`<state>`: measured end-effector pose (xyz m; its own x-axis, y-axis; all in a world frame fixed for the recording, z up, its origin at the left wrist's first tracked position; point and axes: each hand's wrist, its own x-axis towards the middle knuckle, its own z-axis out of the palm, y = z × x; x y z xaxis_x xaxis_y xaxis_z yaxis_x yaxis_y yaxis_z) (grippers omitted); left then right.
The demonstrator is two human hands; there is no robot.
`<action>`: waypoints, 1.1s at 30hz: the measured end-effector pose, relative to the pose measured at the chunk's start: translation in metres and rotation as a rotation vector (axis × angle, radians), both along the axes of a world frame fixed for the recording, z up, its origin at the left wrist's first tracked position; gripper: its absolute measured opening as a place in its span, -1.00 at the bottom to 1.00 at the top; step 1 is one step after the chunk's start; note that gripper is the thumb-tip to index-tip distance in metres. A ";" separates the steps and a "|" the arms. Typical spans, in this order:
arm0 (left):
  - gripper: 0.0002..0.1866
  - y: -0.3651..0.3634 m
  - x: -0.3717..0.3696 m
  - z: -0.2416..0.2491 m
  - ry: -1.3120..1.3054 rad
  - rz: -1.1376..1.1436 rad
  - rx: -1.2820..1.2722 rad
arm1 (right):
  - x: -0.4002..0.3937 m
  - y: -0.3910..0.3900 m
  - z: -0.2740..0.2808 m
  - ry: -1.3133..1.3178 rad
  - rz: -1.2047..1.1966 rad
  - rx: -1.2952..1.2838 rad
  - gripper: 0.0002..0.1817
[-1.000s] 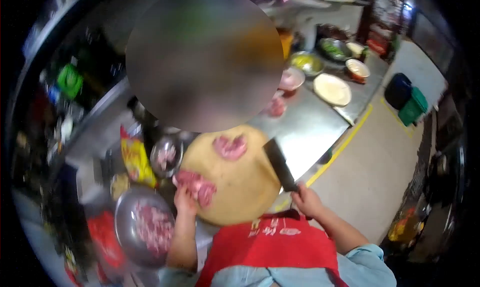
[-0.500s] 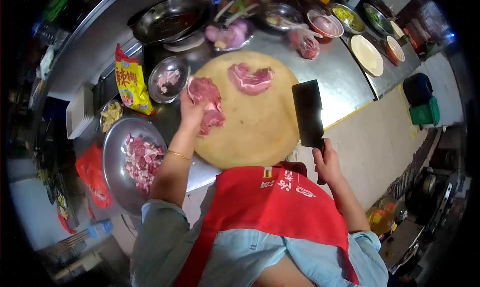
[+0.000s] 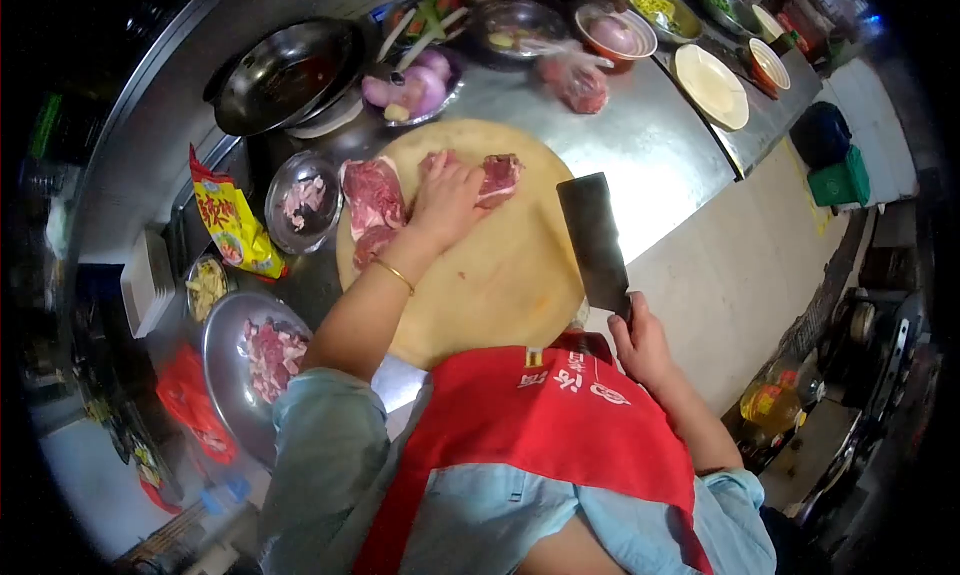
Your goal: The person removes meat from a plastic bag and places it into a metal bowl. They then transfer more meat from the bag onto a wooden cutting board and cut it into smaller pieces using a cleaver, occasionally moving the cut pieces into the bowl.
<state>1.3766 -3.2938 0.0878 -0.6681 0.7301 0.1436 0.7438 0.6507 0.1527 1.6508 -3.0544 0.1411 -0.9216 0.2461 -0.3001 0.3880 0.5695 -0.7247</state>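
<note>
A round chopping board [image 3: 490,295] lies in front of me. My left hand [image 3: 447,205] is on its far half, fingers curled over a slab of raw meat [image 3: 501,179] and hiding the middle of it. Another raw meat slab [image 3: 372,197] lies at the board's left edge, partly beside my left wrist. To the right of the board, my right hand [image 3: 642,343] grips a cleaver [image 3: 593,240] by its handle. The broad dark blade points up and away from me, apart from the meat.
Left of the board stand a metal basin [image 3: 222,350] of diced meat, a small bowl [image 3: 286,233] with meat scraps and a yellow packet [image 3: 232,220]. A wok [image 3: 275,80], a plate of onions [image 3: 432,87] and bagged meat [image 3: 580,85] are behind. An oval plate [image 3: 712,87] sits right.
My left hand has let go of the left meat slab and moved right onto the other one. The left slab now lies on the board's edge. The cleaver stays in my right hand.
</note>
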 end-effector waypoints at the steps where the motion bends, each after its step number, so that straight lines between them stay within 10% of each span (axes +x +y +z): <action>1: -0.43 0.001 0.002 0.000 0.043 0.000 -0.018 | 0.000 0.002 -0.001 -0.005 -0.001 0.003 -0.68; 11: -0.41 -0.008 0.124 -0.008 -0.058 -0.093 0.112 | -0.006 0.019 -0.010 0.013 0.104 0.031 -0.70; 23: -0.50 0.001 0.108 0.001 -0.165 0.388 -0.084 | -0.013 0.029 -0.012 -0.025 0.038 -0.133 -0.64; 30: -0.59 -0.014 0.090 0.003 -1.222 0.672 0.868 | -0.002 0.002 0.019 0.148 0.202 -0.006 -0.63; 33: -0.54 -0.024 0.106 0.010 -1.197 0.519 0.815 | -0.010 -0.014 0.025 0.145 0.359 0.173 -0.66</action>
<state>1.4822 -3.3182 0.0975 -0.8271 0.3801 -0.4141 -0.3456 0.2371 0.9079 1.6412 -3.0686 0.1666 -0.9876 -0.0625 -0.1438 0.0445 0.7681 -0.6388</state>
